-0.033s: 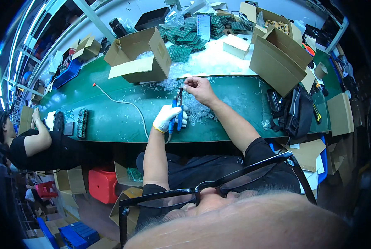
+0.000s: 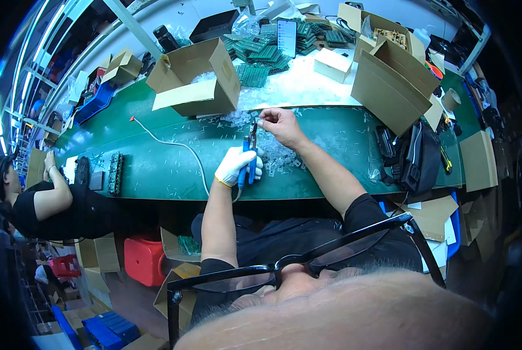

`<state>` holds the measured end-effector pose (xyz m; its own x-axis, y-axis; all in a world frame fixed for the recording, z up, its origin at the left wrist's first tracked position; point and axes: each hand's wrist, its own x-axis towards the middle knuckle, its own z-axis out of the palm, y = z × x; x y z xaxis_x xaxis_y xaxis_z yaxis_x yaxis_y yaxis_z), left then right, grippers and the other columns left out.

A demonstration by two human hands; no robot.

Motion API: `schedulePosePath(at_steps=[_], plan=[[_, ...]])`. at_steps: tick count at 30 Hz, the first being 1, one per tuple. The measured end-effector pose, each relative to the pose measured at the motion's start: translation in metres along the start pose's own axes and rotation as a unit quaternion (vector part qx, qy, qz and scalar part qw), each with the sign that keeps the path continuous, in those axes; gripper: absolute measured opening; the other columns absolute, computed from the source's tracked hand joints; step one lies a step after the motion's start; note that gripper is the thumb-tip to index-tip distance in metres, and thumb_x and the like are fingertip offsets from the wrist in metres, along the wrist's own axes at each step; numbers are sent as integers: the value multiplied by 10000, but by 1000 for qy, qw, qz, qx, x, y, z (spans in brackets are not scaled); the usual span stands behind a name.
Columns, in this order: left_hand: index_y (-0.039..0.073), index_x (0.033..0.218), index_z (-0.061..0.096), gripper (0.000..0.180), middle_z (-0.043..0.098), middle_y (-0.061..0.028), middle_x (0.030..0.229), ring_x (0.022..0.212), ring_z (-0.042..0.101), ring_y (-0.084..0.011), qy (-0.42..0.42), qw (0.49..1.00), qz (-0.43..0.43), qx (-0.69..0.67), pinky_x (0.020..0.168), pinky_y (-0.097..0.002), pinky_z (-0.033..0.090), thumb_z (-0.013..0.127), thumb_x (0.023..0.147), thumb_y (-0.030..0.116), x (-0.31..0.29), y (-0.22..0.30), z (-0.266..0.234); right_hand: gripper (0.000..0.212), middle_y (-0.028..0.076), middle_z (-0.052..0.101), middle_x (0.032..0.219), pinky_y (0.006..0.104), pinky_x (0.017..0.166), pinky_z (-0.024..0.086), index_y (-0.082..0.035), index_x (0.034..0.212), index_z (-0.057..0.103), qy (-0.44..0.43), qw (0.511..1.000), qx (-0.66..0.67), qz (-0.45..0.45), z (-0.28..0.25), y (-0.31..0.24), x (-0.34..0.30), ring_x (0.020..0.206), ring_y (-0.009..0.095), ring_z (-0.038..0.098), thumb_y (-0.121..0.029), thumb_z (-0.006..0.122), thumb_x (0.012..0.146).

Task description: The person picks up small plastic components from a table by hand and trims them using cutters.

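My left hand (image 2: 235,165), in a white glove, is wrapped round blue-handled pliers (image 2: 253,153) above the green table. Their dark jaws point away from me and end beside the fingertips of my right hand (image 2: 282,126). That hand is bare, thumb and fingers pinched together at the jaw tips. Whatever lies between them is too small to name. Small clear plastic pieces (image 2: 279,156) are scattered on the table beneath and beside both hands. Just beyond my left hand stands an open cardboard box (image 2: 198,98), with clear material inside.
Green circuit boards (image 2: 262,53) are piled at the back beside an upright phone (image 2: 286,38). To the right stand another cardboard box (image 2: 394,87) and a black bag (image 2: 417,154). A pale cable (image 2: 185,146) crosses the table. At the far left sits a co-worker (image 2: 45,204).
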<state>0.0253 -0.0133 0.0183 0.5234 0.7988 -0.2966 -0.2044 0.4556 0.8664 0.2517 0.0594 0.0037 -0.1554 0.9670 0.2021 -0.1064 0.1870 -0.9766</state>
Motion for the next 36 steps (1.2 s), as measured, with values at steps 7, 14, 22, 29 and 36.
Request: schedulePosePath(at_steps=[7,14,22,29,36], plan=[[-31,1132,692,324,719,-83,837,628,695,-173,27,999,19,36,564,-334,604,765,976,244,-6,-2,-4,122,-24,716,913,236,750,531,-14,1027,757,-4,1000,7,-8,-3,-10,-6,836,51,635,-48,804,920],[-65,1299,616,511,720,-157,975,794,737,-292,-51,976,110,-182,706,-448,638,707,1011,348,-2,-22,-35,319,22,687,943,309,775,518,-64,1070,774,-193,929,-313,36,-28,-9,1,848,128,615,-218,866,806],[-80,1301,609,563,708,-155,968,806,725,-288,-59,977,97,-182,736,-461,628,725,991,377,3,-16,-29,338,216,756,1149,488,982,561,-95,1176,780,-56,893,-438,-93,10,-2,46,1116,392,716,-92,633,871],[-50,1274,636,467,697,-129,943,809,700,-301,-70,976,85,-186,757,-487,605,682,1027,343,5,-16,-27,241,200,758,996,531,888,578,-66,1046,765,-98,814,-558,-124,13,12,71,986,415,732,-68,635,843],[-47,1280,632,479,694,-129,952,833,697,-299,-66,978,63,-185,775,-492,601,691,1019,351,6,-20,-35,299,131,712,1025,378,844,600,-16,1227,633,-42,980,-184,-58,5,-4,34,938,253,730,-33,721,941]])
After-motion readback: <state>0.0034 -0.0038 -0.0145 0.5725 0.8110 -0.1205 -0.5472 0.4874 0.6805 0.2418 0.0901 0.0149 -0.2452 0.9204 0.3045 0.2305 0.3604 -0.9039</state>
